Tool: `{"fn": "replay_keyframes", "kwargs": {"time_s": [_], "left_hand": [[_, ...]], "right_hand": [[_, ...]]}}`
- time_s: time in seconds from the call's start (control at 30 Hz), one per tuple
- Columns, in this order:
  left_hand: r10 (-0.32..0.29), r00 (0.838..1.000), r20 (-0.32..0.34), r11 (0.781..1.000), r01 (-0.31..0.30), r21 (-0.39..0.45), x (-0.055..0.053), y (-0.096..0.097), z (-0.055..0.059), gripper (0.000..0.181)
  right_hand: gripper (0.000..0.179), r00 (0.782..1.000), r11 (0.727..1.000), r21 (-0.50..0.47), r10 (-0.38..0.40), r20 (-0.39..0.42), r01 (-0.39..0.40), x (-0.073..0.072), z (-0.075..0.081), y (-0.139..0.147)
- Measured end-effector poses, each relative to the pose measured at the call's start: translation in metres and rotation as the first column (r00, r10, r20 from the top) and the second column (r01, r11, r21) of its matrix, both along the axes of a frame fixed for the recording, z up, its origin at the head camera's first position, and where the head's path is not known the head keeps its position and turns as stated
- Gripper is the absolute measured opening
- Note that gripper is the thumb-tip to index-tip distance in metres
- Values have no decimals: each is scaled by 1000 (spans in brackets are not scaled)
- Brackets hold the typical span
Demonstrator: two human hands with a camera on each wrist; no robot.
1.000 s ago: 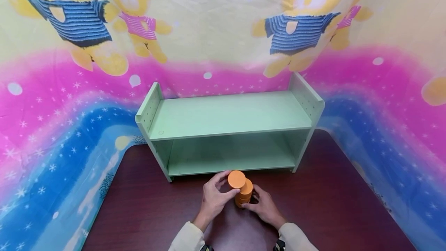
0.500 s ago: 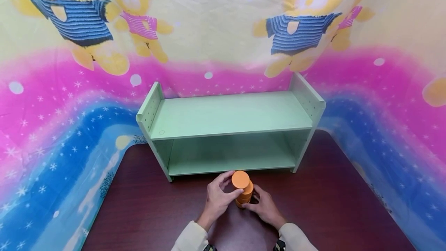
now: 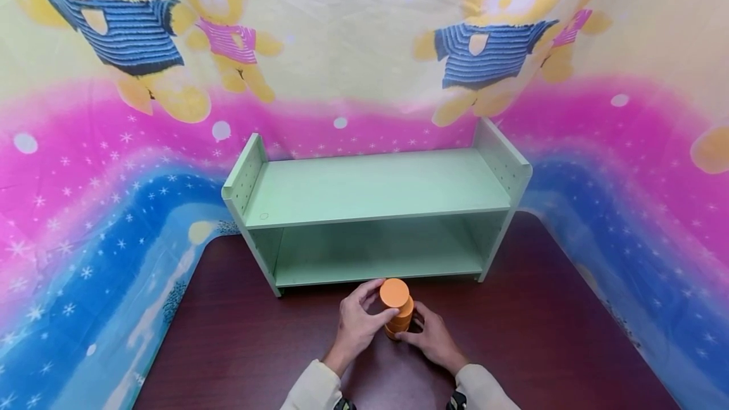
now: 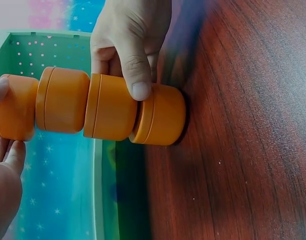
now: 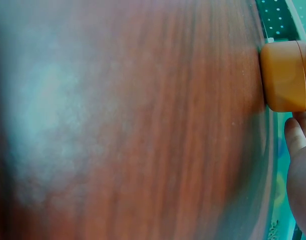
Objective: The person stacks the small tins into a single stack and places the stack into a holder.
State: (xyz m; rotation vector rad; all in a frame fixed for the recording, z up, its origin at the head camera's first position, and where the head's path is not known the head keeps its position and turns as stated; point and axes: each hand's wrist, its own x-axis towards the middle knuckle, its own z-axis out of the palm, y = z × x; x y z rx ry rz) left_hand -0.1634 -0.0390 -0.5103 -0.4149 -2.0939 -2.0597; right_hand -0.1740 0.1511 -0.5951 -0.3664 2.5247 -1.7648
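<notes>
Several orange round lidded jars (image 4: pixel 62 102) form a column on the dark red-brown table, slightly out of line with one another. At the top, my left hand (image 3: pixel 354 326) holds the uppermost jar (image 3: pixel 394 293) between thumb and fingers. That jar sits a little left of the one below; whether its base bears on that lid is hard to tell. My right hand (image 3: pixel 435 339) grips the lower column from the right, its thumb lying near the join above the bottom jar (image 4: pixel 165 117). The bottom jar stands on the table. Part of the right hand's fingers is hidden behind the jars.
A pale green two-tier shelf (image 3: pixel 376 188) stands just behind the jars, with raised side panels. The wood-grain table (image 3: pixel 256 347) extends to both sides. A cloth backdrop (image 3: pixel 342 55) printed with bears hangs around the back and sides.
My left hand has shifted slightly right with the top jar, bringing it more over the column; in the last half second it barely moves. The right hand has stayed in place.
</notes>
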Motion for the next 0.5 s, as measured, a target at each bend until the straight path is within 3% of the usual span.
{"fn": "replay_keyframes", "kwargs": {"time_s": [0.17,0.23,0.37,0.5], "left_hand": [[-9,1000,10,1000,8,5,-1,3,1,58],[-8,1000,17,1000,8,-7,3,4,10,57],[-3,1000,13,1000,3,-24,4,6,12,57],[-1,1000,17,1000,1,-22,0,7,3,58]], "right_hand": [[61,1000,1000,8,7,-20,-7,0,-1,0],[60,1000,1000,-5,7,-17,-7,0,-1,0],[59,1000,1000,-11,2,-14,-2,1,0,-1],[59,1000,1000,-8,7,-11,-7,1,1,0]]}}
